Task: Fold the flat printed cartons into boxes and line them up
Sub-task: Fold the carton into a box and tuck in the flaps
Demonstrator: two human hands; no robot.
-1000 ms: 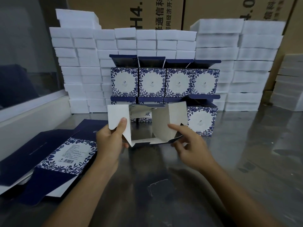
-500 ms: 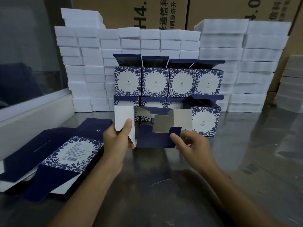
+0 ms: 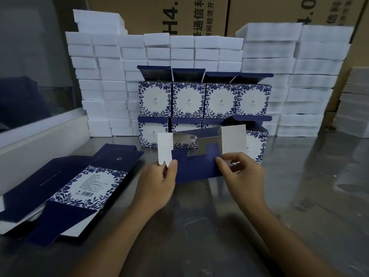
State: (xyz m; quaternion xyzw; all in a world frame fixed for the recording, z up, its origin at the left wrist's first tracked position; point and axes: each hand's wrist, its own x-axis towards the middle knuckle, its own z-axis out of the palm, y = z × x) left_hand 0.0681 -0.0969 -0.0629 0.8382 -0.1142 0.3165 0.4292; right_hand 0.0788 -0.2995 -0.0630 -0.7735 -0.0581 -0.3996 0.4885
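I hold a half-folded blue and white carton just above the steel table, its bottom end turned toward me. A navy flap is folded across the opening, and white flaps stand up on the left and right. My left hand grips the carton's left side, with the thumb on the left white flap. My right hand pinches the right end of the navy flap. Behind the carton, folded boxes with a blue floral print stand in two stacked rows, lids raised. A pile of flat cartons lies at the left.
White foam blocks are stacked in tall walls behind and beside the boxes. Large brown shipping cartons stand further back. A white ledge under a glass pane runs along the left. The steel table is shiny at the right.
The carton's bottom was open a second ago. The navy flap has since been folded across the opening, and my right hand has moved onto it. The carton has tipped further toward me.
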